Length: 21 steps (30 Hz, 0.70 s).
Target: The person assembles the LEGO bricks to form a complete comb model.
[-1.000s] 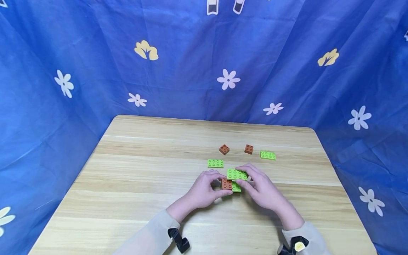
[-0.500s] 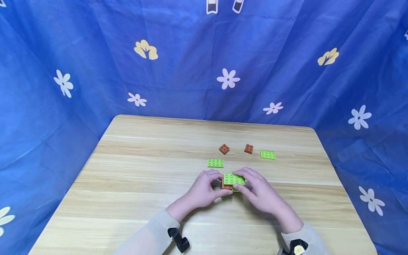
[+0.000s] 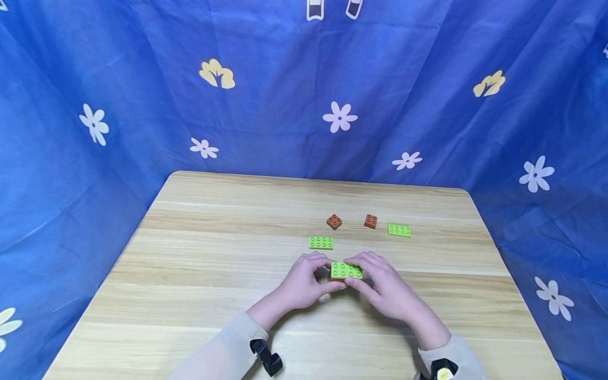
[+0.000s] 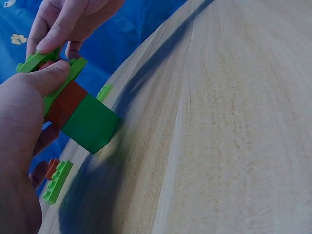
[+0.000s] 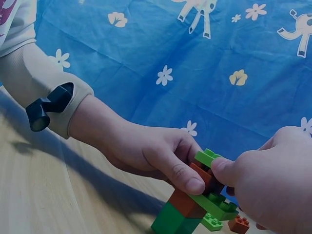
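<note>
L hand (image 3: 307, 282): fingers pinch stack (image 5: 187, 204), mid-level.
R hand (image 3: 391, 287): fingers pinch top plate (image 3: 345, 271), lt. green.
Stack: btw hands, over tabletop (image 3: 209, 253); can't tell if base touches.
Wrist cams: I see dk. green block (image 4: 92, 124) at base; hidden fr. head cam.
Head cam: only here I get both loose plates (image 3: 321, 243) + both loose blocks (image 3: 371, 221) whole.

Dark green block (image 4: 92, 124), plain-sided, at foot of small tower. Directly above dark green block: lower brown block (image 4: 67, 104), about same width, sides flush. Next up: lower lime plate (image 5: 220, 209), thin, studded, one end jutting out past dark green block. Above that, upper brown block (image 5: 201, 171), mostly hidden. Highest over dark green block: top lime plate (image 3: 345, 270), studs up, roughly level; whether fully seated, can't tell.
</note>
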Tool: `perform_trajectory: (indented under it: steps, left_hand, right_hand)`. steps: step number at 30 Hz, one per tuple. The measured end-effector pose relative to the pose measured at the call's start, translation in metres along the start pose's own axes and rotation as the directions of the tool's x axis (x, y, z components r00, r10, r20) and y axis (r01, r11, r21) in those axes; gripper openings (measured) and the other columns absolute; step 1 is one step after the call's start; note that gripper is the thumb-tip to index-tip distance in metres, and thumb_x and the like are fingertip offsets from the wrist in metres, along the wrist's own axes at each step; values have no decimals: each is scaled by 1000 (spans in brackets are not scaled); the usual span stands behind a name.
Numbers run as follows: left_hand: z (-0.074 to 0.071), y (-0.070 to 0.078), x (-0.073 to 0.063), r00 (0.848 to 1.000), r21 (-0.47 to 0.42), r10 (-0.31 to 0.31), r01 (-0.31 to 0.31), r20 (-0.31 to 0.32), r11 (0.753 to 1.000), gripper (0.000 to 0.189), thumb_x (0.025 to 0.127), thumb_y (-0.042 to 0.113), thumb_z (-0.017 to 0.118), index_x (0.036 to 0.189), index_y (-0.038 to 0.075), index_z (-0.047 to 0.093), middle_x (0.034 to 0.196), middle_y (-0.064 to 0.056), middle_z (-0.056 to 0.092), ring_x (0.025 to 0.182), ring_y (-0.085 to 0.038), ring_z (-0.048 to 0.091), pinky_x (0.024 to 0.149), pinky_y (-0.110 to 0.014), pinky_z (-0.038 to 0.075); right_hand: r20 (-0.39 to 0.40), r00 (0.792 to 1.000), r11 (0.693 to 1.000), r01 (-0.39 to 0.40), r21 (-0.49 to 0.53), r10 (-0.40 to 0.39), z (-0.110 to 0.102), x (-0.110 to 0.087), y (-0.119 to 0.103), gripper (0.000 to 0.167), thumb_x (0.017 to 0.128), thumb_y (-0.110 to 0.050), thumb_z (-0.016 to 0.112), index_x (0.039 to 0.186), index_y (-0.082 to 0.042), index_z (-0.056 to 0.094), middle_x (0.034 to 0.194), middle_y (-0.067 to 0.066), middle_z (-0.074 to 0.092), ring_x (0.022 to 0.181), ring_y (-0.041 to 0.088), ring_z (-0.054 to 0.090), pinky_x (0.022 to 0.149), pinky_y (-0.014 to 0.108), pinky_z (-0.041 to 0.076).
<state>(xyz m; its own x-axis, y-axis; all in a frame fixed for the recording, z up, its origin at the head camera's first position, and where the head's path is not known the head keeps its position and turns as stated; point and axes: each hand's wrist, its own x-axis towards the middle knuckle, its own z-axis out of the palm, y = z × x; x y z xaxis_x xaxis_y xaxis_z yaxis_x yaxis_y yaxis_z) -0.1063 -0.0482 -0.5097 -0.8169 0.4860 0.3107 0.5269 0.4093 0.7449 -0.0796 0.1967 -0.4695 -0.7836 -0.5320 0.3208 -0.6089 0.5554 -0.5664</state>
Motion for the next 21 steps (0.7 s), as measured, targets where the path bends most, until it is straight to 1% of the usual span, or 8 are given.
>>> perform_trajectory:
  steps: [14, 21]
  left_hand:
    - [-1, 1, 0, 1000, -18, 3, -3, 2, 1000, 37, 84, 39, 92, 111, 17, 79, 102, 16, 70, 98, -17, 68, 92, -37, 50]
    - [-1, 1, 0, 1000, -17, 21, -21, -3, 1000, 38, 85, 41, 91, 113, 18, 78, 104, 16, 70, 101, -11, 66, 95, -38, 50]
  right_hand:
    - [-13, 998, 995, 64, -75, -65, 1, 0, 2, 36, 102, -29, 73, 136, -15, 68, 125, -13, 66, 118, 10, 60, 101, 45, 50]
    - [-7, 998, 994, 64, -90, -65, 2, 0, 2, 37, 103, -30, 72, 136, -15, 67, 125, -13, 66, 118, 10, 59, 102, 44, 50]
